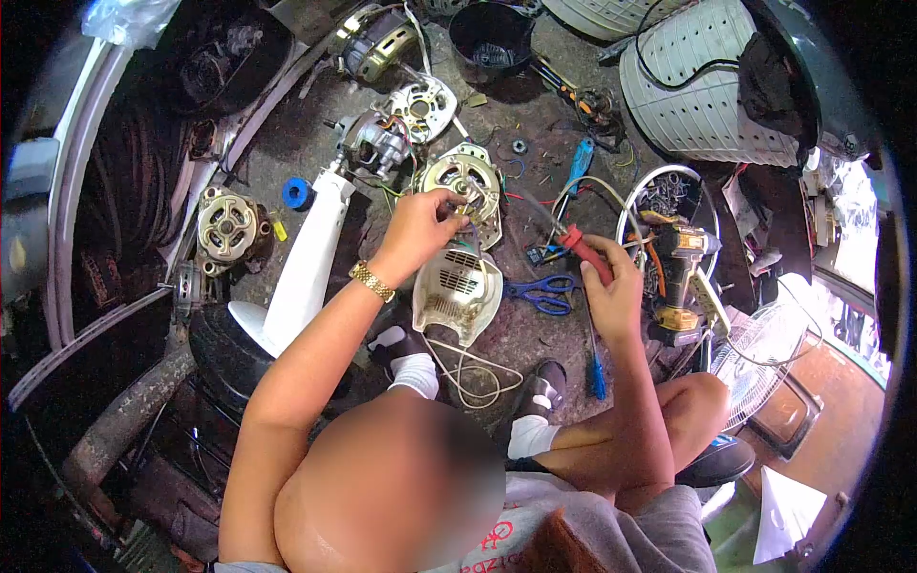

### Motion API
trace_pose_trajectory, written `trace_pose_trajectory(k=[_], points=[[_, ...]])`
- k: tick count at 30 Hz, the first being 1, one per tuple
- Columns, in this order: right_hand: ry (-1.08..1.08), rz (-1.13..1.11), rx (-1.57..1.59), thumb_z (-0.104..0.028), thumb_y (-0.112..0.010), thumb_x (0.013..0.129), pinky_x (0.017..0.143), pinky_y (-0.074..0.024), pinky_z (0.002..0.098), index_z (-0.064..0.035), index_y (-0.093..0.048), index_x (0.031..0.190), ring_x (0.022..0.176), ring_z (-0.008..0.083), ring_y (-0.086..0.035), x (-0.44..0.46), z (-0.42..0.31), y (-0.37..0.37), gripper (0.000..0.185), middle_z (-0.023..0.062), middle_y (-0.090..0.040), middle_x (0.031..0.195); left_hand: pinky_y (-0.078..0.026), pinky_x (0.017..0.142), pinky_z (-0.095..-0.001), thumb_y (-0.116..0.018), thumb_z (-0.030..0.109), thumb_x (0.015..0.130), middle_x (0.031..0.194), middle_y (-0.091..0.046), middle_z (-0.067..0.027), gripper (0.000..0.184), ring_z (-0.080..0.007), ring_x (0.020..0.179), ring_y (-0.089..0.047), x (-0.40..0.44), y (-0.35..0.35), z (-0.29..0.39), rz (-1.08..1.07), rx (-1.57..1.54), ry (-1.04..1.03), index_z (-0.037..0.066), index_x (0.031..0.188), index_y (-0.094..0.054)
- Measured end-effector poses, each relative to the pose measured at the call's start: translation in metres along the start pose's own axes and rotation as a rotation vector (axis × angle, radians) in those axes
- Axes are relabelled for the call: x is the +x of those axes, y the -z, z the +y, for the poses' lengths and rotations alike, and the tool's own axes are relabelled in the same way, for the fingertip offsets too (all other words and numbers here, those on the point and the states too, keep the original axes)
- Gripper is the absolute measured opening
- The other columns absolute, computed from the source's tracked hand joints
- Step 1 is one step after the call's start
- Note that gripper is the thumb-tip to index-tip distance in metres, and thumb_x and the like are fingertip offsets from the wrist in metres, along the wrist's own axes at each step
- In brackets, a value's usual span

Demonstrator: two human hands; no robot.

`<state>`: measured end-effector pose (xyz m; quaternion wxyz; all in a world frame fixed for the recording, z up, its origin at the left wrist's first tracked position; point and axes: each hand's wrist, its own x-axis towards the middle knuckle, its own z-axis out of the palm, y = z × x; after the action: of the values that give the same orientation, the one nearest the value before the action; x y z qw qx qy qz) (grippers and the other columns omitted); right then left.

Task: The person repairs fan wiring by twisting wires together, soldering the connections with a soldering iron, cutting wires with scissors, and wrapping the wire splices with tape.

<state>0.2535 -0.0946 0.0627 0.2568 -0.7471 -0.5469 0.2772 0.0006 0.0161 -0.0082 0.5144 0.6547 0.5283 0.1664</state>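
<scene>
On my feed: a grimy floor [535,344], a perforated white drum [680,113] near two o'clock. At twelve sits the pale, slotted metal motor [473,170]; over it my left hand [425,227] pinches something indistinct. My right hand [616,296] grips a red-handled tool [579,245].

My tool [586,251] had a red handle and my watch [372,281] shone gold, amid blue scissors [524,289], a blue roll [306,197] and a yellow-and-black drill [680,279]. My grey shirt [611,523] bore red print [496,535]; my socks [415,373] were white.

dull metal motor casing [444,174]; smooth, pale plastic cover [458,323]; red plastic tool handle [579,244]; rough, matt floor [530,342].
</scene>
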Motion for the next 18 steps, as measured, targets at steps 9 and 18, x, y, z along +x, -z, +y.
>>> trace_pose_trajectory(k=[9, 18], points=[[-0.194, 0.083, 0.174, -0.010, -0.072, 0.080, 0.066, -0.0491, 0.0339, 0.0010, -0.066, 0.104, 0.070, 0.0202, -0.063, -0.004, -0.002, -0.034, 0.027, 0.0117, -0.066, 0.078, -0.048, 0.058, -0.0342, -0.076, 0.022, 0.078, 0.069, -0.066, -0.0143, 0.027, -0.0223, 0.060, -0.064, 0.002, -0.004, 0.001, 0.012, 0.080, 0.012, -0.002, 0.087, -0.068], [-0.546, -0.212, 0.788, -0.008, -0.075, 0.078, 0.063, -0.0426, 0.0255, 0.0037, -0.068, 0.097, 0.066, 0.0099, -0.056, 0.048, -0.023, -0.094, 0.023, 0.0054, -0.065, 0.080, -0.046, 0.056, -0.0342, -0.075, 0.028, 0.080, 0.067, -0.065, -0.0134, 0.031, -0.0196, 0.058, -0.062, -0.004, -0.007, 0.008, 0.032, -0.002, 0.012, -0.002, 0.086, -0.068]])
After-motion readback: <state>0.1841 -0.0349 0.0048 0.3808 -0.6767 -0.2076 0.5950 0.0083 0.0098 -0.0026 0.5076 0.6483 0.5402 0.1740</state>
